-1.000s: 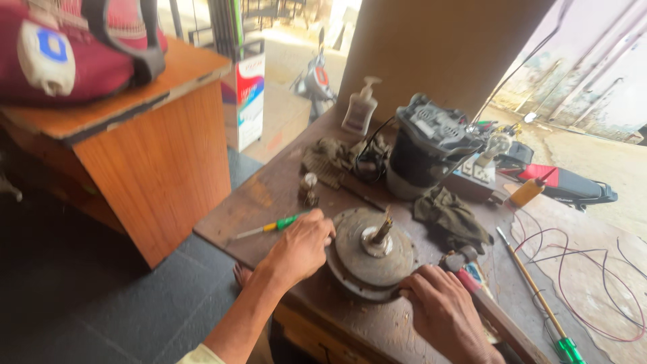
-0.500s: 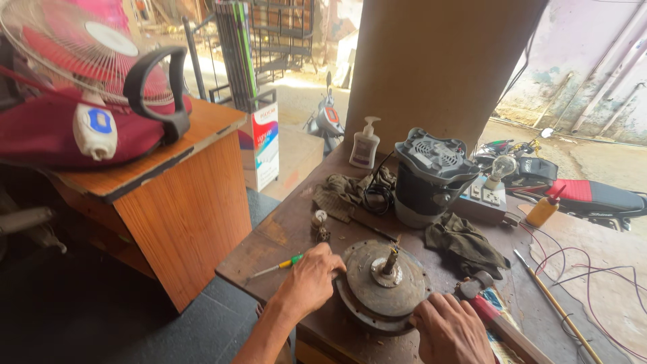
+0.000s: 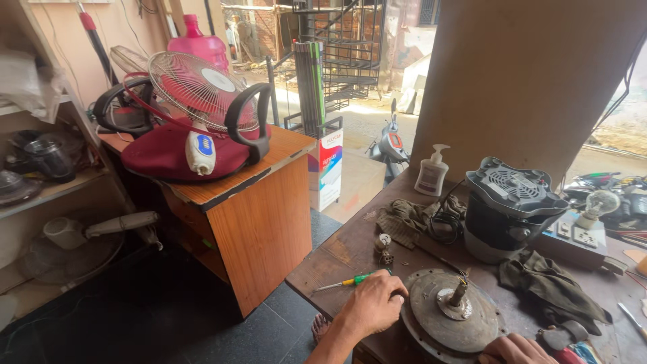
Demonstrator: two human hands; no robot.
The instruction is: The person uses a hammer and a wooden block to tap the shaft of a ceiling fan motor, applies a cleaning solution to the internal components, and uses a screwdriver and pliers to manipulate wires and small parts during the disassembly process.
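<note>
A round grey metal motor housing [image 3: 450, 322] with a short upright shaft in its middle lies on the brown workbench [image 3: 340, 255]. My left hand [image 3: 373, 303] grips its left rim with curled fingers. At the bottom edge of the view, my right hand [image 3: 515, 349] rests on the housing's near right rim and is only partly seen. A green-handled screwdriver [image 3: 350, 281] lies on the bench just left of my left hand.
Behind the housing stand a black appliance body [image 3: 507, 209], dark rags [image 3: 554, 286], a white pump bottle [image 3: 432, 171] and a socket board with a bulb [image 3: 588, 222]. A red table fan [image 3: 192, 121] sits on a wooden cabinet [image 3: 259, 222] to the left. Shelves line the far left wall.
The view has swung up and to the left, bringing the fan and shelves into sight. Both hands keep their hold on the housing's rim.
</note>
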